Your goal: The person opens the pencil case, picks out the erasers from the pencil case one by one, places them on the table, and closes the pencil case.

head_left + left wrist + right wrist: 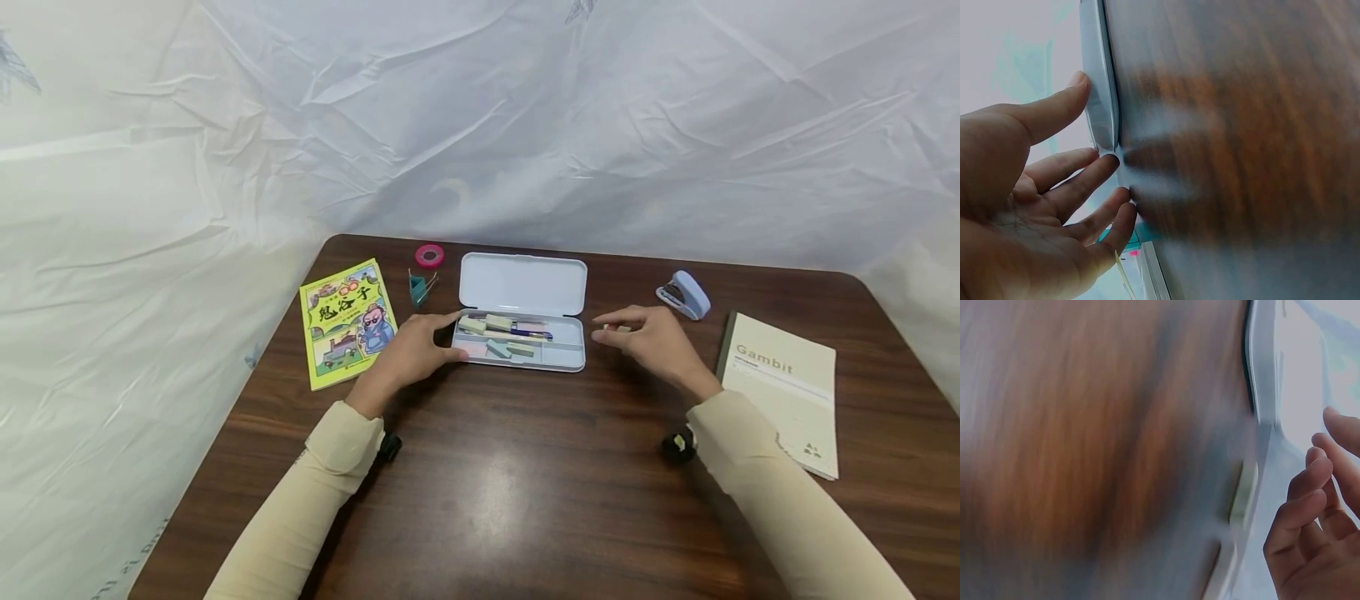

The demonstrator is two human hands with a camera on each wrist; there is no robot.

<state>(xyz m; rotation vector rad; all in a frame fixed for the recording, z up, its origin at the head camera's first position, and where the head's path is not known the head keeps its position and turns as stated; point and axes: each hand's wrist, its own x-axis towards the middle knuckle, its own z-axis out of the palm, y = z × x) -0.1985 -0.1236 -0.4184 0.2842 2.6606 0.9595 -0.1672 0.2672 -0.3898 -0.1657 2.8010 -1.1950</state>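
Note:
A pale pencil case [561,357] lies with its lid [522,283] raised. Inside are pens, a blue one [528,333] among them, and several small erasers [497,347]. My left hand [416,346] holds the case's left end, thumb at the front corner and index finger toward the back. In the left wrist view the thumb touches the case's side [1102,94]; the other fingers spread beyond its end. To the right of the case, my right hand [651,340] hovers with loosely bent fingers, over a small greenish eraser [1244,490] on the table. Nothing shows between those fingers.
A yellow comic-covered book [341,333] lies at the left. Behind it sit a pink tape roll [430,256] and a teal holder [417,290] with thin metal pieces. On the right are a light-blue stapler [688,296] and a cream notebook [787,375]. White sheeting hangs behind the table.

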